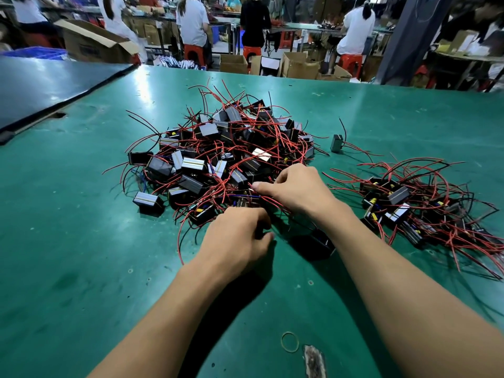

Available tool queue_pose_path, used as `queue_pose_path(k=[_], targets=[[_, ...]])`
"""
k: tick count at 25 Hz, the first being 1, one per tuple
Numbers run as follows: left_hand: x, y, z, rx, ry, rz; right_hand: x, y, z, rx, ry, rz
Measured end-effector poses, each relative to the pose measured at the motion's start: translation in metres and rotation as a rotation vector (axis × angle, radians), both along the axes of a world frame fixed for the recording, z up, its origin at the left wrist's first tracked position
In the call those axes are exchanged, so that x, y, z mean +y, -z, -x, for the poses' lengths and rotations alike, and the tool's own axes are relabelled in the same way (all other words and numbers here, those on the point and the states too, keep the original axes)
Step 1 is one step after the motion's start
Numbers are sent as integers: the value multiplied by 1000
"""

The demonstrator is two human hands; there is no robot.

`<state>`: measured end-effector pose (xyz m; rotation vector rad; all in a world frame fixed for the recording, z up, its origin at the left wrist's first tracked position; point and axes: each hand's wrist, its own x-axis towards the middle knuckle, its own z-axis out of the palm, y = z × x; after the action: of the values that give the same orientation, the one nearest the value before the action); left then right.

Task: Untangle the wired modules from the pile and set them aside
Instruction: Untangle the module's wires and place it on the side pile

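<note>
A tangled pile of black box modules with red and black wires [223, 154] lies in the middle of the green table [81, 241]. At its near edge my left hand [237, 238] is curled, its fingers pinching wires there. My right hand [294, 189] reaches into the same edge, thumb and fingers curled round red wires. A black module [319, 242] lies on the table just under my right wrist. To the right a smaller heap of set-aside modules [417, 205] spreads its wires outward. What my fingertips hold is partly hidden.
One lone grey module [337, 143] stands between the two heaps. A rubber band [289, 341] and a worn patch [313, 361] lie near the front edge. A dark board [41, 85] adjoins the table at the left. People sit at benches beyond, among cardboard boxes [300, 65].
</note>
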<state>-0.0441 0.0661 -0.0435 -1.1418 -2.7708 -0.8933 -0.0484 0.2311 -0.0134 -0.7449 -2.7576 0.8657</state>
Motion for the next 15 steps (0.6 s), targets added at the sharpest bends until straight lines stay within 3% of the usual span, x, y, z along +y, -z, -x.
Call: queue_pose_path(k=[2,6,15], targets=[[0,2,2,33,-4,31,3,-2,-2,-35,6,111],[0,4,3,22,-22,13,19,-4,-16,31,35,611],[2,9,5,15,-59,-115,21,16,-42,292,-25,656]])
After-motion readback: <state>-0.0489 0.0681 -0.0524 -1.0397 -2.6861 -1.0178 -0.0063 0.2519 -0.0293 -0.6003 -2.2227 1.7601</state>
